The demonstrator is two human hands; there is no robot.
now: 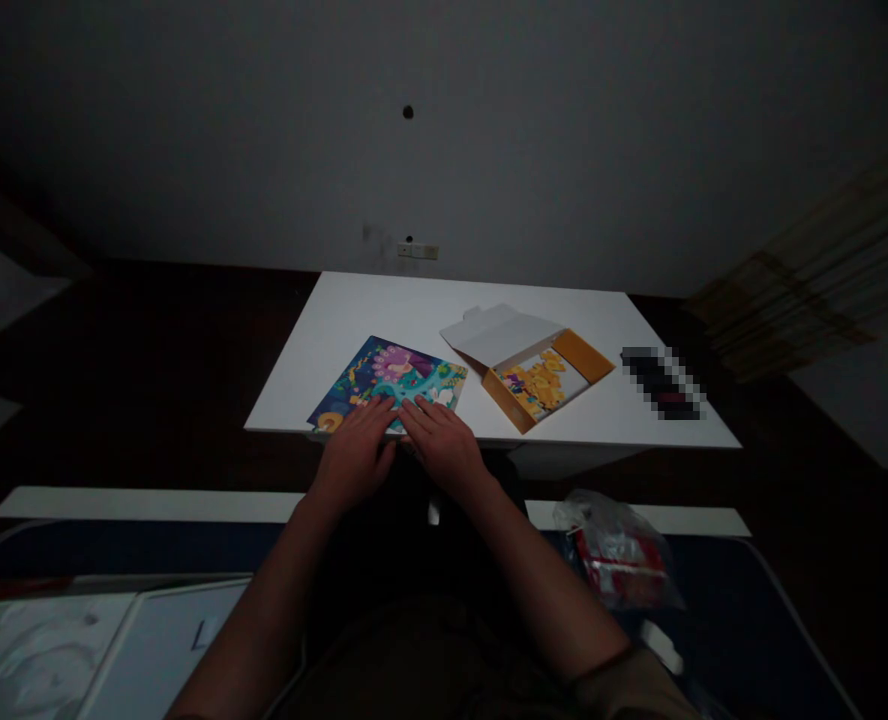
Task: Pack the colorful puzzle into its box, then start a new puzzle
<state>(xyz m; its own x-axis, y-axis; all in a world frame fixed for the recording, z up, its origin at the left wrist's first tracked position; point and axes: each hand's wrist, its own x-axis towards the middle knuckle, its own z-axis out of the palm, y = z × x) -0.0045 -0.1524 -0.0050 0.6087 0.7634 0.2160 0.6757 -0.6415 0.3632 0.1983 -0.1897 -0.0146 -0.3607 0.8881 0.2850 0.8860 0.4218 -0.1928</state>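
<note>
A colourful picture puzzle board (391, 378) lies on the small white table (384, 310), near its front edge. My left hand (355, 452) rests flat on the board's near edge with fingers stretched out. Beside it, touching it, my right hand (444, 442) also lies flat with fingers extended onto the board. Neither hand holds anything. To the right stands an open orange box (538, 375) with its white lid flap folded back and yellow puzzle pieces inside.
A blurred dark object (661, 382) lies at the table's right end. A clear plastic bag with red contents (618, 555) sits by my right knee. White panels (76, 650) lie at lower left. The surrounding floor is dark.
</note>
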